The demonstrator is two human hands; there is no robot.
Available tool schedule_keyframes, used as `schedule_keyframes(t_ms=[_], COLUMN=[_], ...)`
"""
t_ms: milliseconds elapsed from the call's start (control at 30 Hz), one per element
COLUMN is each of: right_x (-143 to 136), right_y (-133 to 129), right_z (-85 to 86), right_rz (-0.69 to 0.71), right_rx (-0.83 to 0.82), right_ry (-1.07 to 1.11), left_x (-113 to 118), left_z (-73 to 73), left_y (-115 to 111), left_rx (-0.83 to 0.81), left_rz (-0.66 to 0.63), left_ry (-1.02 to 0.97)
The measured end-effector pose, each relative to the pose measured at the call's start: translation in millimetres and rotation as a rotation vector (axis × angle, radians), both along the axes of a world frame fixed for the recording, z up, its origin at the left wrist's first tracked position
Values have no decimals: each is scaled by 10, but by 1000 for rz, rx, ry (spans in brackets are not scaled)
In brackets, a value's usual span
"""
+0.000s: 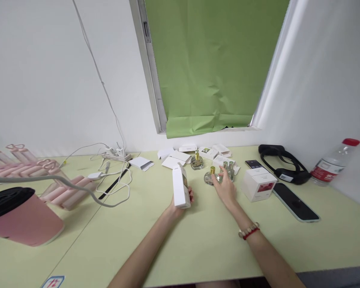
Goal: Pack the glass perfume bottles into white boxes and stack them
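Left hand (191, 195) curled in a grip, right hand (227, 191) extended.
Left forearm (150, 243) slants up from beneath the grip; to the grip's right, thumb (215, 185) and index finger (223, 173) stand parted, right forearm (265, 253) running back toward the body.
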State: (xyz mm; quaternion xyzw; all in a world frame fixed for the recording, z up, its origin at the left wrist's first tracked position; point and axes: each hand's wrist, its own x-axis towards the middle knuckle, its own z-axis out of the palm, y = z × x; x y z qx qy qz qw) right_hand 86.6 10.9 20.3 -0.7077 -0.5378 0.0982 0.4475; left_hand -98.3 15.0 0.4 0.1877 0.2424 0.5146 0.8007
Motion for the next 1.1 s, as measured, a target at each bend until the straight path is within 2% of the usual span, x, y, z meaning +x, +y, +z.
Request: schedule_keyframes(t_ms=[100, 233, 400, 500, 567, 667, 800, 1000, 1100], right_x=[26, 50, 53, 43, 36, 34, 43, 26, 15], right_y=[-19, 10, 66, 73, 65, 42, 13, 24, 38], right_z=[44, 6, -48, -48, -38, -19, 0, -14, -34], right_rz=[-12, 29, 167, 237, 226, 132, 44, 82, 105], right_rx=[9, 53, 211, 174, 126, 109, 105, 213, 172], right_ry=[22, 49, 76, 81, 55, -21, -72, -123, -105], left_x=[1, 20, 25, 21, 18, 14, 19, 48, 53], left_z=[-3, -11, -29, -28, -15, 16, 53, 87, 126], left_y=[11, 39, 57, 56, 49, 29, -3, -21, -17], left_rx=[33, 67, 89, 64, 34, -4, 17, 141, 93], left_rz=[-8, 15, 22, 25, 16, -7, -15, 29, 62], left_ry=[28, 70, 62, 45, 29, -3, 25, 113, 148])
